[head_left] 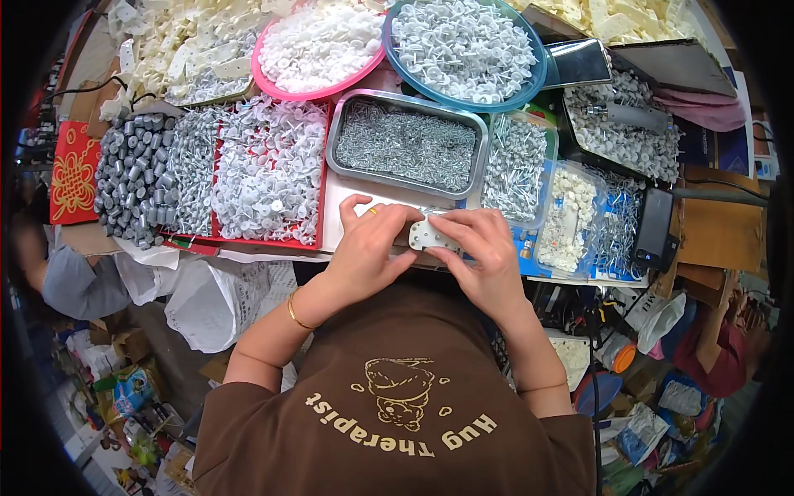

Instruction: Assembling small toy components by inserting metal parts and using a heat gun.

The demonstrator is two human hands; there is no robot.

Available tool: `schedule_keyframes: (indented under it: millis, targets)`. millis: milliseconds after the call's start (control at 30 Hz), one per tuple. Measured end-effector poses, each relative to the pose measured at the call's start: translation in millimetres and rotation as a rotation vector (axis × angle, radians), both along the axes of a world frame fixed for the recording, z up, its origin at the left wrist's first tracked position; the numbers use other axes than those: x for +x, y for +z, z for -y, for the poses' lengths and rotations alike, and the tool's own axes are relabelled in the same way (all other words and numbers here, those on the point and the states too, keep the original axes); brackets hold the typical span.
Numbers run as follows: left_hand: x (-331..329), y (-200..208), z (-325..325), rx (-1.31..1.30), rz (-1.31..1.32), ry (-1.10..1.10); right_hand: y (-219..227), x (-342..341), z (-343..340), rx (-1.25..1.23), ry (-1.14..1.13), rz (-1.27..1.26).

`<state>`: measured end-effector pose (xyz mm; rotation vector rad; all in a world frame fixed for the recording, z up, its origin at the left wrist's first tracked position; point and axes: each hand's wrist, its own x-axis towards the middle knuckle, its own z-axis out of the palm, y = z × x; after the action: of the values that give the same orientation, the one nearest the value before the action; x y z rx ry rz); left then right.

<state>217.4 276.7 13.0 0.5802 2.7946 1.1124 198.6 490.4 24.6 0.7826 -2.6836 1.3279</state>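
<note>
Between my hands, at the table's front edge, is a small whitish plate point(422, 235) with several round holes or studs. My right hand point(486, 252) pinches its right side, fingers above and thumb below. The fingertips of my left hand point(370, 248) close on its left edge, with the index finger near the upper corner and the thumb low. The fingers cover part of the plate. Just beyond stands a metal tray point(482, 169) filled with tiny metal pins or screws.
A red box point(321, 198) of white-headed nails is on the left, beside grey cylinders point(136, 178). Pink point(258, 62) and teal point(542, 66) basins sit behind. Clear trays point(542, 217) of nails and cream pieces point(566, 215) are on the right, near a black device point(655, 230).
</note>
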Motion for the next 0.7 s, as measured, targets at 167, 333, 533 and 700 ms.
schedule_keyframes:
  millis: [167,333,533,700]
  targets:
    - [3,-2,-4,-0.007,-0.084,0.023,6,-1,-4,0.049,0.029,-0.006]
    - [-1,11,-5,0.079,-0.091,0.029,30,0,-17,0.096,-0.053,0.064]
    - [-9,12,-1,0.136,0.006,0.014,13,2,-26,0.033,-0.039,0.178]
    - [-13,16,-2,0.107,-0.036,0.014,15,-1,-27,0.010,-0.033,0.229]
